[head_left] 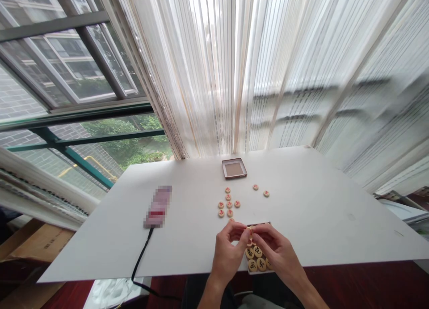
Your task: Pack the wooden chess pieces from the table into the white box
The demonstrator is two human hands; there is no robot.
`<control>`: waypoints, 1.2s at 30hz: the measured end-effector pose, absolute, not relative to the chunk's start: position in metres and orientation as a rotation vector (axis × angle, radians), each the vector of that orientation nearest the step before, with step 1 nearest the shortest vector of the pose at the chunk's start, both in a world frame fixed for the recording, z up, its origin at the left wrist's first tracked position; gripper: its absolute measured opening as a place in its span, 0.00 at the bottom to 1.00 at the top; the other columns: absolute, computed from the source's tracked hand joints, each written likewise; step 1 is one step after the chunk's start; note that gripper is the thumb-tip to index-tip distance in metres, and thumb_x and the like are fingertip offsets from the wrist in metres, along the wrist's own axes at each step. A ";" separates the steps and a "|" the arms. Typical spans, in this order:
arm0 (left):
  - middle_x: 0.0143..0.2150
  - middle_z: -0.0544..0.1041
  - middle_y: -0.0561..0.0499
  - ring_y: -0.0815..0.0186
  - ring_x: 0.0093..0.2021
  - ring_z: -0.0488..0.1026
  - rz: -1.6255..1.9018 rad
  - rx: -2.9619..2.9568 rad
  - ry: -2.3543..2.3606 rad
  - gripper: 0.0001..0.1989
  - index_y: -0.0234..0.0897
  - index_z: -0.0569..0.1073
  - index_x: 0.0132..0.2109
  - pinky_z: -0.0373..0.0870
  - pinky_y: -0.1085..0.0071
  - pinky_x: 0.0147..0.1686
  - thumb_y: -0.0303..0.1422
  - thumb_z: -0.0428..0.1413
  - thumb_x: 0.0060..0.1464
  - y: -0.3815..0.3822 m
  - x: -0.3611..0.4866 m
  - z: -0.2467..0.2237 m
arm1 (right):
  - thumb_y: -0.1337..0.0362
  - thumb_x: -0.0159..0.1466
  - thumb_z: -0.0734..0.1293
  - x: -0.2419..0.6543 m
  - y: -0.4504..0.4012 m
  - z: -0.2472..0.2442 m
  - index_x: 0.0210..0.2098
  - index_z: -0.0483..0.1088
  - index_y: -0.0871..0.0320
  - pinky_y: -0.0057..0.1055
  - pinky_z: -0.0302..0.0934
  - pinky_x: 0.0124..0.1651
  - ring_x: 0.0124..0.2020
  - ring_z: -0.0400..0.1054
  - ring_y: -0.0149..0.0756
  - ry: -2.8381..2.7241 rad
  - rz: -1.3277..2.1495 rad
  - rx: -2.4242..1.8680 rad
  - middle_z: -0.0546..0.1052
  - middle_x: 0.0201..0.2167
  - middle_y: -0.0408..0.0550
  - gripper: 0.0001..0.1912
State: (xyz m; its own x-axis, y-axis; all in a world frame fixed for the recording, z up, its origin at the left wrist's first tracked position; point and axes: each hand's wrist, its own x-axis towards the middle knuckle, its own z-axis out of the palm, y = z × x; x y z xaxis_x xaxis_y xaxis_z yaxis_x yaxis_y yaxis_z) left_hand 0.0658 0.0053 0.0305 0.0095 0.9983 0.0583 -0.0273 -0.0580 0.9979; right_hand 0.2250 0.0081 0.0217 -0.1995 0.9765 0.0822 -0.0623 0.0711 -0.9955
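from where i sit, far off, i see the person's left hand (229,247) and right hand (277,247) close together at the near side of the white table (321,210). the tips of both hands meet and pinch a small pale game piece (250,231) between them. i cannot read what is on it, because the fingers cover most of it. the piece is just above the small box (253,272), which sits right at the near edge, partly under the right hand. in the box i can see round pieces with black marks (257,251), lying side by side. a bit farther away, to the left of the box, is a little group of round pieces with red marks (229,204). they lie flat and near each other, and the nearest one is partly hidden by the left hand. two more red-marked pieces (255,187) lie apart from the group, farther to the right. behind them all, near the far edge, a shallow tray (234,169) lies with its inside facing up. well over to the left is a blurred pink thing (157,207), with a black cord (142,256) running from it over the near edge.
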 end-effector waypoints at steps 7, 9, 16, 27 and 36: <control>0.39 0.82 0.45 0.60 0.40 0.80 1.304 1.105 1.095 0.13 0.34 0.77 0.42 0.77 0.67 0.42 0.41 0.61 0.58 0.003 0.074 0.027 | 0.56 0.68 0.66 0.227 0.006 0.027 0.45 0.73 0.54 0.34 0.71 0.47 0.43 0.75 0.41 -1.442 1.220 -1.023 0.77 0.41 0.49 0.10; 0.40 0.82 0.44 0.59 0.41 0.80 1.287 1.088 1.057 0.14 0.34 0.78 0.43 0.78 0.66 0.43 0.41 0.61 0.58 0.003 0.074 0.029 | 0.56 0.68 0.66 0.228 0.005 0.027 0.45 0.73 0.54 0.33 0.71 0.46 0.43 0.74 0.41 -1.456 1.194 -1.018 0.76 0.41 0.49 0.10; 0.45 0.82 0.42 0.57 0.44 0.80 1.220 1.068 0.970 0.17 0.33 0.78 0.48 0.78 0.64 0.46 0.41 0.62 0.57 0.000 0.069 0.035 | 0.57 0.68 0.67 0.232 0.005 0.026 0.44 0.73 0.53 0.33 0.71 0.47 0.44 0.74 0.41 -1.419 1.205 -1.005 0.77 0.42 0.49 0.09; 0.47 0.82 0.42 0.56 0.46 0.80 1.177 1.191 1.040 0.15 0.34 0.78 0.49 0.77 0.63 0.49 0.38 0.62 0.59 -0.001 0.065 0.040 | 0.57 0.69 0.66 0.231 0.006 0.022 0.47 0.73 0.52 0.37 0.70 0.50 0.47 0.74 0.43 -1.391 1.259 -1.007 0.77 0.46 0.50 0.10; 0.45 0.82 0.45 0.60 0.44 0.80 1.155 1.365 1.083 0.14 0.36 0.78 0.51 0.77 0.65 0.48 0.37 0.60 0.61 0.000 0.058 0.043 | 0.55 0.67 0.68 0.233 0.009 0.025 0.50 0.73 0.52 0.38 0.69 0.54 0.49 0.75 0.44 -1.394 1.419 -0.997 0.77 0.51 0.52 0.14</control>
State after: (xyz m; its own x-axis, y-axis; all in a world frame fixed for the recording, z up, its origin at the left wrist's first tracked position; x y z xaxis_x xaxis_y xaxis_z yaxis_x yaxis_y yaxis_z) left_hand 0.0582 -0.0003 0.0425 0.1417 0.9858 0.0902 0.0272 -0.0950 0.9951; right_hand 0.2333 0.0086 0.0249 -0.2857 0.9576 0.0376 -0.0547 0.0228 -0.9982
